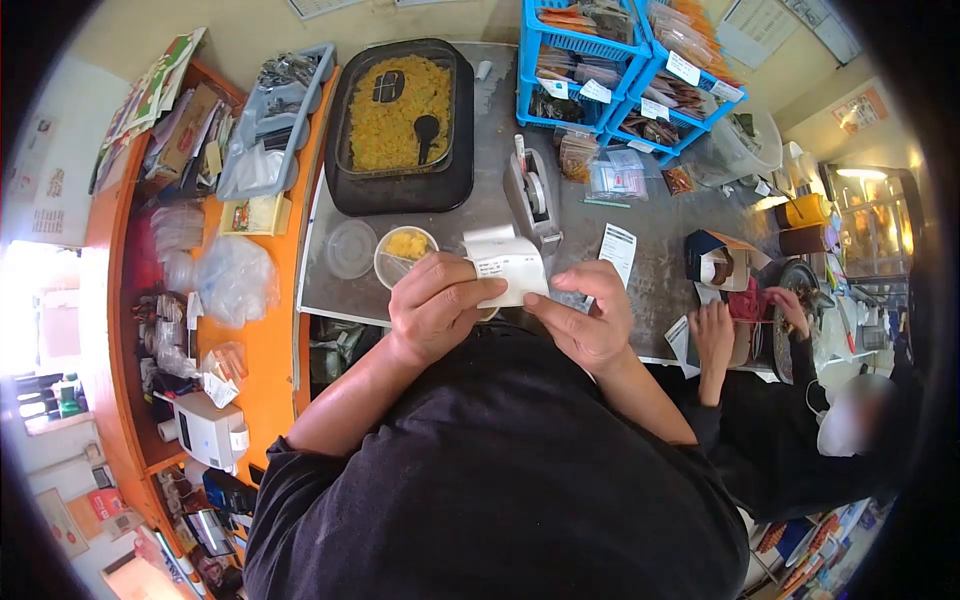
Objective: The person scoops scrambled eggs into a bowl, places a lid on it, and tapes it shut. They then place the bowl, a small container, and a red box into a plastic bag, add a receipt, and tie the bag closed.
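In the head view, a white paper slip [505,268] was gripped between the fingers of the left hand [432,305] and the right hand [585,318], above the near edge of the counter [650,225]. Just beyond, a bowl of yellow rice [404,252] and a tape dispenser [533,197] were seen.

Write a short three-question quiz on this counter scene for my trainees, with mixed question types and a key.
1. True or false: both the left hand and the right hand grip the white paper slip.
2. What lies in the big black tray of yellow rice? A) a black spoon B) tongs C) a knife
3. Fill in: the tape dispenser stands in front of the ______ baskets.

Key: 1 true; 2 A; 3 blue.
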The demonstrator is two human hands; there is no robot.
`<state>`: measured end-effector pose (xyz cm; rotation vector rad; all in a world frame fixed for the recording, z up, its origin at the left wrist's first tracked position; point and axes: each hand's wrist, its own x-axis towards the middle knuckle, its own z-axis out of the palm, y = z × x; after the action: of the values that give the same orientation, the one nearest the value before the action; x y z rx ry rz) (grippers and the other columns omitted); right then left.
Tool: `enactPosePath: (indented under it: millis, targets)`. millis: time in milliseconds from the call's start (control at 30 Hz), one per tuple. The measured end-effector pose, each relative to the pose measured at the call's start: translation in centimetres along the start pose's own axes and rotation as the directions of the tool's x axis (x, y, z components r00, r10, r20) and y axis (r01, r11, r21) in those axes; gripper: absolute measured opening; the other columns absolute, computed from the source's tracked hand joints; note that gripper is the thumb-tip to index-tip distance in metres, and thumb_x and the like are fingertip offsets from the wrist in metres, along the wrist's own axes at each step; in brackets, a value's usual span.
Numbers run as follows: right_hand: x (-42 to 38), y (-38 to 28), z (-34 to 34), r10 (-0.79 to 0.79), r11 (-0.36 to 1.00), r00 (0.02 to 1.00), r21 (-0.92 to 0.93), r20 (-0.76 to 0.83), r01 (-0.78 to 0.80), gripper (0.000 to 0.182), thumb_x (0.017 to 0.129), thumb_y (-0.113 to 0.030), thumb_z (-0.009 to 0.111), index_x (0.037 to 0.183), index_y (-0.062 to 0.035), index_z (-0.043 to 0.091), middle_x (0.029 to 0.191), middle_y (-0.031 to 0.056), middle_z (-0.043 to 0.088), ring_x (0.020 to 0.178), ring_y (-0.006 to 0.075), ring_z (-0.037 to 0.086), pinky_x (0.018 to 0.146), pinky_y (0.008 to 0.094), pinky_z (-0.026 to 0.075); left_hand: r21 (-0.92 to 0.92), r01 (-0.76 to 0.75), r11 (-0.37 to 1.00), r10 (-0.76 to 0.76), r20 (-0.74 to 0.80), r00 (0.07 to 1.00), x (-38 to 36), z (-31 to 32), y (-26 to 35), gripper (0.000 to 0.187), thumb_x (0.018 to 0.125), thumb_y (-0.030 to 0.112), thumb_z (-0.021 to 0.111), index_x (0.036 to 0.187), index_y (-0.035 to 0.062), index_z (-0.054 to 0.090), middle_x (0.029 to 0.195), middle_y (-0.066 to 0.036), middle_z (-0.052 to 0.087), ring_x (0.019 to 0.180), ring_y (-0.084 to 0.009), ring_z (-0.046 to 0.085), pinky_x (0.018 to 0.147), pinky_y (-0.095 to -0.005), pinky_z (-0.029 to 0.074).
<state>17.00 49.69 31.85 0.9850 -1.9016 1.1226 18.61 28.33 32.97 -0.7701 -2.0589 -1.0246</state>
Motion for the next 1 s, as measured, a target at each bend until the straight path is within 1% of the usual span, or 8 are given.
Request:
enactPosePath:
  millis: [300,433,600,700,800,833,933,1000]
  targets:
    - [-0.1,0.0,-0.2,-0.029,0.999,0.999,0.016,0.039,0.029,0.026,0.066,-0.007,0.089,0.088,-0.0081,0.075,0.101,0.0047,0.065,0.081,0.0228,0.063,0.064,0.0339,0.047,0.020,0.061,0.998,-0.062,0.044,0.997,-0.1,-0.1,-0.3,0.032,0.058,-0.003,0.081,0.088,0.0048,0.074,0.080,-0.007,0.064,0.071,-0.0225,0.065,0.065,-0.0335,0.053]
    - [-0.1,0.0,-0.2,0.031,0.996,0.994,0.076,0.104,-0.039,0.025,0.068,-0.006,0.086,0.089,-0.0102,0.074,0.102,0.0042,0.067,0.090,0.0258,0.064,0.074,0.0353,0.050,0.025,0.108,0.994,-0.110,0.118,0.987,-0.5,-0.1,-0.9,0.030,0.058,-0.002,0.081,0.087,0.0034,0.074,0.081,-0.009,0.065,0.072,-0.0239,0.066,0.067,-0.0343,0.053]
    - [0.6,-0.2,-1.7,0.170,0.954,0.971,0.217,0.170,-0.205,0.021,0.074,-0.006,0.085,0.090,-0.0109,0.072,0.107,0.0058,0.068,0.108,0.0270,0.061,0.093,0.0385,0.048,0.026,0.357,0.934,-0.357,0.152,0.922,-0.5,0.0,-1.2,0.034,0.064,0.013,0.090,0.090,-0.0002,0.072,0.087,-0.011,0.068,0.076,-0.0278,0.067,0.071,-0.0354,0.054]
    - [-0.8,0.3,-1.8,0.463,0.634,0.882,0.661,0.090,-0.401,0.024,0.080,-0.010,0.084,0.100,-0.0108,0.071,0.127,0.0087,0.062,0.128,0.0259,0.053,0.106,0.0396,0.040,-0.057,0.468,0.882,-0.455,0.153,0.877,-1.3,-0.3,-3.5,0.046,0.068,0.025,0.092,0.098,-0.0013,0.071,0.093,-0.011,0.070,0.080,-0.0249,0.067,0.075,-0.0345,0.054]
    - [0.1,1.1,-2.3,0.639,0.377,0.750,0.780,0.171,-0.499,0.048,0.084,-0.026,0.084,0.125,-0.0117,0.063,0.152,0.0113,0.045,0.143,0.0293,0.039,0.112,0.0427,0.034,-0.319,0.621,0.716,-0.598,0.178,0.782,-2.4,0.4,-3.8,0.051,0.074,0.028,0.091,0.110,-0.0011,0.069,0.101,-0.008,0.068,0.087,-0.0164,0.065,0.078,-0.0310,0.052]
    - [0.0,1.5,-2.4,0.647,0.333,0.726,0.770,0.232,-0.544,0.079,0.083,-0.026,0.085,0.149,-0.0110,0.045,0.161,0.0148,0.035,0.147,0.0290,0.036,0.114,0.0417,0.034,-0.424,0.606,0.673,-0.594,0.177,0.785,-2.3,0.7,-3.4,0.050,0.075,0.027,0.090,0.111,-0.0005,0.068,0.102,-0.007,0.067,0.088,-0.0154,0.064,0.077,-0.0306,0.051]
    - [0.6,1.1,-1.5,0.681,0.213,0.651,0.759,0.336,-0.615,0.091,0.084,-0.019,0.084,0.158,-0.0103,0.033,0.161,0.0144,0.034,0.148,0.0266,0.034,0.117,0.0393,0.030,-0.504,0.535,0.678,-0.507,0.207,0.837,-2.5,0.7,-3.0,0.040,0.081,0.018,0.085,0.112,-0.0009,0.068,0.104,-0.005,0.065,0.090,-0.0141,0.063,0.077,-0.0300,0.051]
    - [0.5,0.9,-0.8,0.654,0.321,0.675,0.682,0.343,-0.657,0.092,0.085,-0.012,0.082,0.160,-0.0096,0.028,0.162,0.0150,0.034,0.144,0.0256,0.041,0.114,0.0385,0.035,-0.429,0.556,0.712,-0.495,0.256,0.831,-2.7,0.7,-2.6,0.034,0.084,0.010,0.081,0.112,-0.0023,0.067,0.107,-0.006,0.064,0.091,-0.0146,0.064,0.077,-0.0300,0.051]
